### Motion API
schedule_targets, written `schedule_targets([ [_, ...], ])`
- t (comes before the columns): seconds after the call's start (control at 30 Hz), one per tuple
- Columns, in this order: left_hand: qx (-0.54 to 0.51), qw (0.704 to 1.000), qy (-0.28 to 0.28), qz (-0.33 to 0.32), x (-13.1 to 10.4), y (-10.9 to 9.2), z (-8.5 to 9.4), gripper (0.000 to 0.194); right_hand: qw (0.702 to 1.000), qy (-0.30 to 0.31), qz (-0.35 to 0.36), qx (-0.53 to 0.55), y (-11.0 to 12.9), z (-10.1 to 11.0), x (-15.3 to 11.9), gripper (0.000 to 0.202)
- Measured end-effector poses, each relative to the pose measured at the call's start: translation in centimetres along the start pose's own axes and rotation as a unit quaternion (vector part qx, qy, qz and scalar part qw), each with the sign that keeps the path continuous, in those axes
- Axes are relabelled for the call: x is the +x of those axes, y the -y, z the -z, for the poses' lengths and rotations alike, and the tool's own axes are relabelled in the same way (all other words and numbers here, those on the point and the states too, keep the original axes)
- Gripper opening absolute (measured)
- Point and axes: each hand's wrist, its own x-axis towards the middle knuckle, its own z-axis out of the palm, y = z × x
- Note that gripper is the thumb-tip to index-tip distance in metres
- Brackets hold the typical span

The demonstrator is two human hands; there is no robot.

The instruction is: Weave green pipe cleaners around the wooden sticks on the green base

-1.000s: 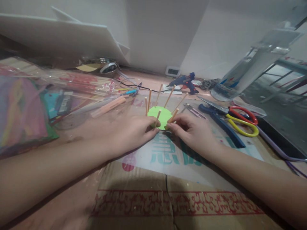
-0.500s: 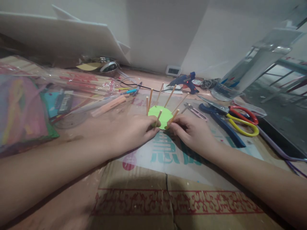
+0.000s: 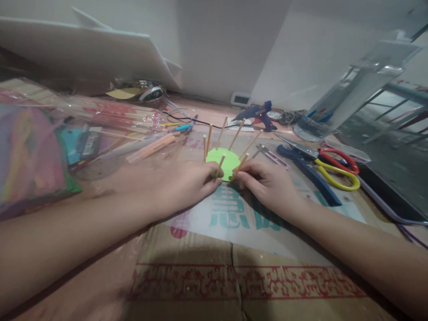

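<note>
A bright green disc (image 3: pixel 224 161) lies flat in the middle, with several thin wooden sticks (image 3: pixel 237 134) standing around its edge, some leaning outward. My left hand (image 3: pixel 192 182) is closed at the disc's front left, thumb and forefinger pinching the base of a wooden stick (image 3: pixel 221 164). Across from it, my right hand (image 3: pixel 269 182) pinches another wooden stick (image 3: pixel 243 162) low down at the front right rim. That stick tilts to the right. The fingertips of both hands touch or nearly touch the disc's edge; the exact contact is hidden.
Behind the disc sits a blue glue gun (image 3: pixel 257 115) with a red light. To the right lie scissors (image 3: pixel 337 167), a dark blue tool (image 3: pixel 310 176) and a phone-like slab (image 3: pixel 391 191); a clear bottle (image 3: pixel 347 93) stands behind. Bagged sticks (image 3: pixel 110 111) and a colourful bag (image 3: pixel 33 156) are left.
Almost nothing differs. Both hands keep their pinch on the sticks, and the view has shifted very slightly.
</note>
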Motion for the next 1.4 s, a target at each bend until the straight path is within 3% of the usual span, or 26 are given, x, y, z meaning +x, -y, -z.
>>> schedule_targets([
  [0.6,-0.005,1.000,-0.005,-0.003,-0.02,0.11,-0.03,0.027,0.997,0.012,-0.039,0.062,-0.09,-0.05,-0.01,0.018],
  [1.4,-0.022,1.000,0.014,0.005,0.16,-0.24,0.33,0.025,0.999,-0.017,-0.014,-0.031,-0.74,-0.35,-0.26,0.015],
])
